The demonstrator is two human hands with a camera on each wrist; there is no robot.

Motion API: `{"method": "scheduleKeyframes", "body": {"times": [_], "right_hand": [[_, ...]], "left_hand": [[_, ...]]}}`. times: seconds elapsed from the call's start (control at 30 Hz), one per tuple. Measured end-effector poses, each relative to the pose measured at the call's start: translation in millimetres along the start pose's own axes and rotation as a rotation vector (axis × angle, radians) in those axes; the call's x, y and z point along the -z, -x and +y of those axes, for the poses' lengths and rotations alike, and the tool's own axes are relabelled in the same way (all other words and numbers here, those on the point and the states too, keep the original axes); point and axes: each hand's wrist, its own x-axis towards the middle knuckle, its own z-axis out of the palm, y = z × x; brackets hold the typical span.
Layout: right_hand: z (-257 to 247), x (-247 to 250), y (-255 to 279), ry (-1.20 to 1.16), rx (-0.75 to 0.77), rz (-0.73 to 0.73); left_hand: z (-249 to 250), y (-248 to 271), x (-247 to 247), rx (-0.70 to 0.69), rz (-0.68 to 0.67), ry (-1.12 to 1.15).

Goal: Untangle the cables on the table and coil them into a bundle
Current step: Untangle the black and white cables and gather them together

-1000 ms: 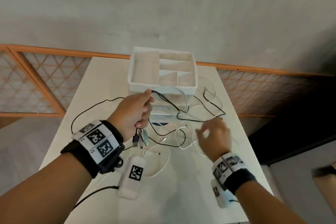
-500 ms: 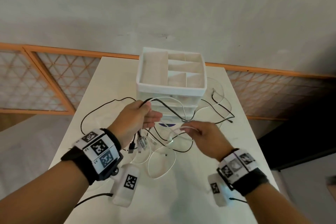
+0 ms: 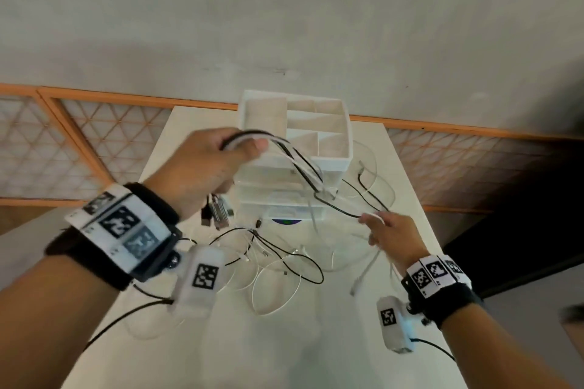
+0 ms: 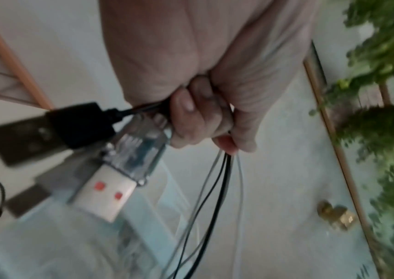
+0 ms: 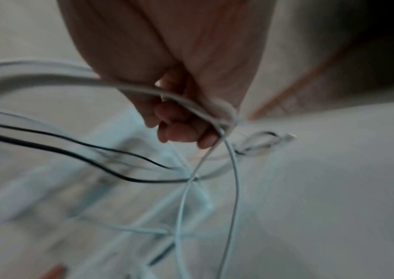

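Observation:
My left hand (image 3: 215,164) is raised in front of the organizer and grips a bunch of black and white cables (image 3: 297,161). Their USB plugs (image 3: 216,211) dangle below the fist, and the left wrist view shows a black plug (image 4: 48,128) and a white plug (image 4: 105,192) under the curled fingers (image 4: 191,120). My right hand (image 3: 392,234) is lower at the right, its fingers (image 5: 179,122) curled round white cables (image 5: 231,169) that hang down from it. Black cables (image 5: 72,149) span between the two hands. More cable loops (image 3: 278,275) lie tangled on the table.
A white compartment organizer (image 3: 344,155) with clear drawers stands at the back middle of the white table (image 3: 284,350). An orange lattice railing (image 3: 94,136) runs behind the table. A black cable end (image 3: 361,177) and a white loop lie right of the organizer.
My left hand has lifted the cable bunch up and closer to the organizer. My right hand has moved right and taken hold of white cables, stretching the strands between the hands.

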Motion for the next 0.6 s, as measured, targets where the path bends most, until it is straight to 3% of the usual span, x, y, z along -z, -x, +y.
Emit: {"method": "scheduleKeyframes", "body": {"times": [0.1,0.13,0.2,0.27,0.4,0.53,0.6], "right_hand": [[34.1,-3.7,-2.2,0.332,-0.169,-0.179],[33.3,-1.6,-4.0,0.436,-0.187,-0.175],[16.7,8.3,-6.4,0.466,-0.187,-0.098],[-7.4,16.0,-8.9,0.296,-0.180,-0.040],[-59.1,10.8,14.8,0.266,0.139,-0.092],[-99.9,-12.0,46.6,-0.062,0.304,-0.379],[-108.1,-22.1,54.2,-0.139,0.443,-0.435]], "left_hand": [[1.8,-3.2,15.8,-0.039,0.082,0.074],[-1.9,-4.3,15.9,-0.028,0.093,0.055],[-14.0,-6.2,11.7,0.043,0.136,-0.003],[-28.7,-8.8,6.8,0.156,0.195,-0.003],[-45.0,-8.8,-9.7,0.265,0.221,0.026],[-32.0,-2.2,-43.6,0.167,0.024,0.003],[-25.3,2.4,-59.9,0.095,-0.140,-0.074]]}}
